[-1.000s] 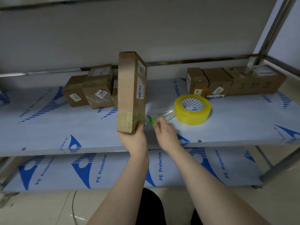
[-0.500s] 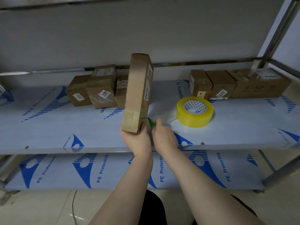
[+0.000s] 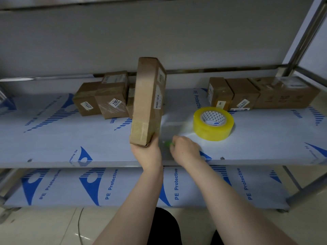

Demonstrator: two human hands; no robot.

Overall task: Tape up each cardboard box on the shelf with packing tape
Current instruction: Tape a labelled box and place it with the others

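Green tool [image 3: 169,143]: a small bright-green piece (too blurred to name) poking leftward out of the right hand [image 3: 185,150].
Right hand: knuckles up, fingers curled round the green tool, low over the front of the shelf [image 3: 53,138] and just beside the left hand [image 3: 146,152].
Left hand: fingers and thumb wrapped round the bottom end of the flat cardboard box [image 3: 148,101] — the palm sits under its lower corner.
Flat cardboard box: held on end above the shelf, its top leaning slightly right; clear tape bands its lower part, and barcode labels sit on its right-hand face.
Tape strip [image 3: 174,124]: a faint clear sheet running from the tape roll [image 3: 213,123] toward the box's lower end; whether it touches the box I cannot tell.
Tape roll: yellow, lying flat on the shelf, right of the hands and apart from them.
Shelf: covered in white film printed in blue; the lower shelf [image 3: 132,184] wears the same.
Left boxes [image 3: 106,98]: small labelled cartons clustered at the back left, partly behind the held box.
Right boxes [image 3: 247,96]: a row of cartons at the back right — side by side, behind the roll.
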